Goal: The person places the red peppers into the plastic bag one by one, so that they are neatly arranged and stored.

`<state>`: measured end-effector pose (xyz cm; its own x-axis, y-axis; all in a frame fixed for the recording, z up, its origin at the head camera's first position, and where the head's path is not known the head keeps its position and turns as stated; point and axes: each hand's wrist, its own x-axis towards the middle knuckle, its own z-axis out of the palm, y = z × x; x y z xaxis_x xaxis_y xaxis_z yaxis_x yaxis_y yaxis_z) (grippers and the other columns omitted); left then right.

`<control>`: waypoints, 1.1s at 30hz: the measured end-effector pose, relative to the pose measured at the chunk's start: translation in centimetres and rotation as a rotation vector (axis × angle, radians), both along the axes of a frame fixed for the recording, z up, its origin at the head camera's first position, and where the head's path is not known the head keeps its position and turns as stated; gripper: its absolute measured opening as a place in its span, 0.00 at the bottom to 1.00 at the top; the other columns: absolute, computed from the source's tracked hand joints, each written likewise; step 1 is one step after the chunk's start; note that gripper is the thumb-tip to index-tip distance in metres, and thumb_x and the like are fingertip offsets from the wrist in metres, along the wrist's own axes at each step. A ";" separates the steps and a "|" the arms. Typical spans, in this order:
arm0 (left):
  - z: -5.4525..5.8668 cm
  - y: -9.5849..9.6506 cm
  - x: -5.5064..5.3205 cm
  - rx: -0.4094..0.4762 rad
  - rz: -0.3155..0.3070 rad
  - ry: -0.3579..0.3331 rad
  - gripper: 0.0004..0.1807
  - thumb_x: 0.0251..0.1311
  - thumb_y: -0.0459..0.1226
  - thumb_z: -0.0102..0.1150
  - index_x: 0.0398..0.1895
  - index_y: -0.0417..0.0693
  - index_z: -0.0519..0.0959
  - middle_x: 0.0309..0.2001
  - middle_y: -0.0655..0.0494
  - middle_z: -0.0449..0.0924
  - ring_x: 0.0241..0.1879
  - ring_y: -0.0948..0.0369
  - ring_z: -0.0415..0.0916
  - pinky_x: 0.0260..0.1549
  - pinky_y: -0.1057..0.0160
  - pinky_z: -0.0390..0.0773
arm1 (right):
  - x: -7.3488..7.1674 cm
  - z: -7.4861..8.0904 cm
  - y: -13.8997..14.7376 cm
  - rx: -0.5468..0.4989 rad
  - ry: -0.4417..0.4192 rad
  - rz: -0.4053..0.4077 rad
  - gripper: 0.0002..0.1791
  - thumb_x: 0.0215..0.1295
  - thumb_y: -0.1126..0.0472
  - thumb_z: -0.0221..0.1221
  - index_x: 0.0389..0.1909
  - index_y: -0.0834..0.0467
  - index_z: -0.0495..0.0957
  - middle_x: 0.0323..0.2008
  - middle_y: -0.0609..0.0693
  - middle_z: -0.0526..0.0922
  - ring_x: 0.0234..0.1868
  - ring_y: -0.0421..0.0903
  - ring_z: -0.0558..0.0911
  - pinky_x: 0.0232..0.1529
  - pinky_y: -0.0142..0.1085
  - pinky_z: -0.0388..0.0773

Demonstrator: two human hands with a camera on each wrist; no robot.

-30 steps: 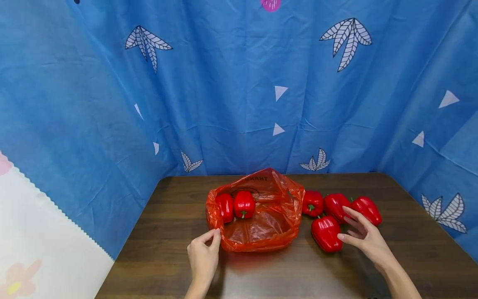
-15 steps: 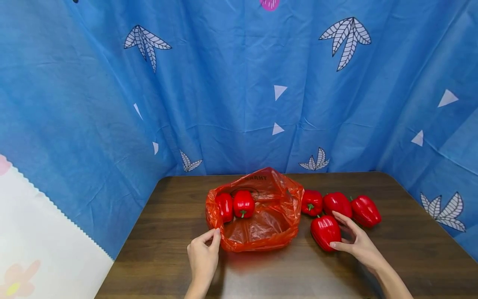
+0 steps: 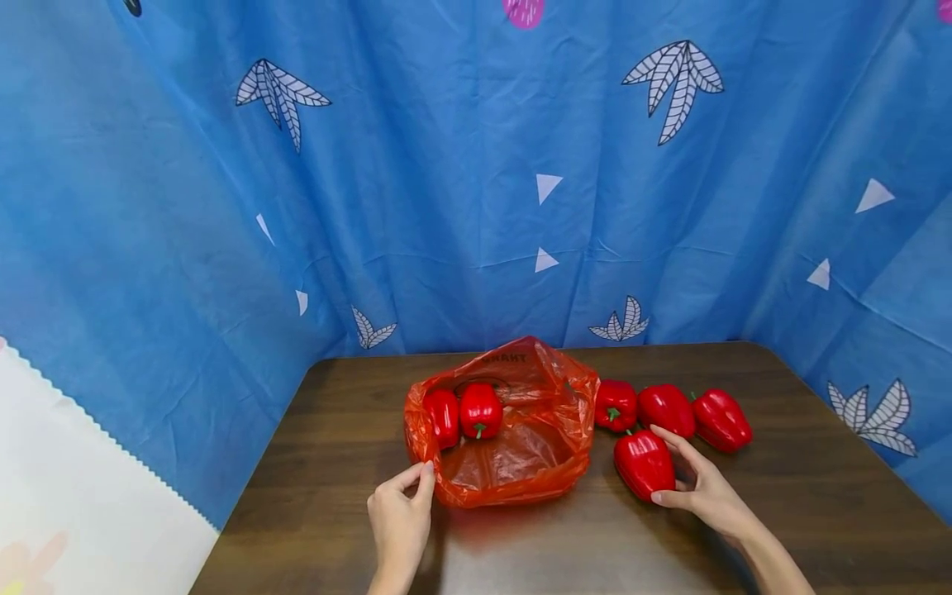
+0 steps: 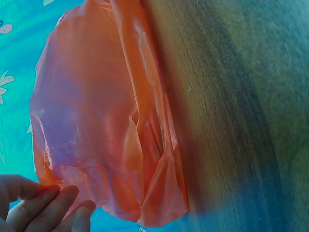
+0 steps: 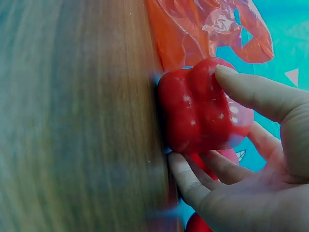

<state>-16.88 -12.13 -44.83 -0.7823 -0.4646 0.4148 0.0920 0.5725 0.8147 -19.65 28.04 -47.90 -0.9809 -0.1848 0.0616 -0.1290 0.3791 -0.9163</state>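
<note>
In the head view, my left hand (image 3: 400, 521) pinches the near left rim of a red plastic bag (image 3: 513, 496), which stands with its mouth open. Two red bell peppers (image 3: 480, 411) sit inside it on the left. The left wrist view shows the fingertips (image 4: 50, 193) on the edge of the thin bag (image 4: 87, 96). My right hand (image 3: 706, 492) grips the nearest red bell pepper (image 3: 644, 464) outside the bag. In the right wrist view, the thumb lies on one side of that bell pepper (image 5: 200, 106), with fingers on the opposite side. It still lies at the table.
Behind the gripped one, more red bell peppers lie in a row: one against the bag's right side (image 3: 616, 405), a middle pepper (image 3: 667, 409) and a right pepper (image 3: 721, 420). The brown wooden table (image 3: 320, 479) ends at a blue patterned curtain (image 3: 446, 207).
My right hand has moved left and closed round the nearest bell pepper. The left hand keeps its pinch on the bag. The head view has shifted slightly.
</note>
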 end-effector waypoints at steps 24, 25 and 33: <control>-0.6 -0.2 0.2 0.018 0.014 -0.008 0.03 0.53 0.33 0.68 0.30 0.45 0.90 0.28 0.51 0.88 0.27 0.56 0.85 0.25 0.64 0.77 | -0.4 0.4 0.0 -0.017 -0.051 -0.043 0.46 0.54 0.64 0.69 0.73 0.57 0.56 0.64 0.64 0.65 0.52 0.44 0.75 0.44 0.32 0.81; -0.6 -0.2 0.2 0.023 0.010 -0.006 0.03 0.53 0.33 0.68 0.30 0.45 0.90 0.28 0.51 0.88 0.27 0.56 0.85 0.25 0.64 0.77 | -0.4 0.5 0.0 -0.018 -0.046 -0.045 0.46 0.55 0.64 0.69 0.73 0.57 0.56 0.64 0.61 0.66 0.52 0.40 0.75 0.44 0.33 0.81; -0.3 -0.1 -0.4 0.038 -0.015 -0.002 0.04 0.54 0.34 0.67 0.29 0.48 0.90 0.26 0.53 0.88 0.23 0.62 0.81 0.21 0.69 0.73 | 0.5 3.5 0.8 -0.004 0.074 -0.082 0.46 0.57 0.67 0.66 0.74 0.53 0.54 0.54 0.29 0.67 0.47 0.27 0.75 0.40 0.32 0.82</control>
<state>-17.27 -12.18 -45.16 -0.7902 -0.4685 0.3952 0.0981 0.5397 0.8361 -19.14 28.83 -44.41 -0.9854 -0.1040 0.1349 -0.1650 0.3879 -0.9068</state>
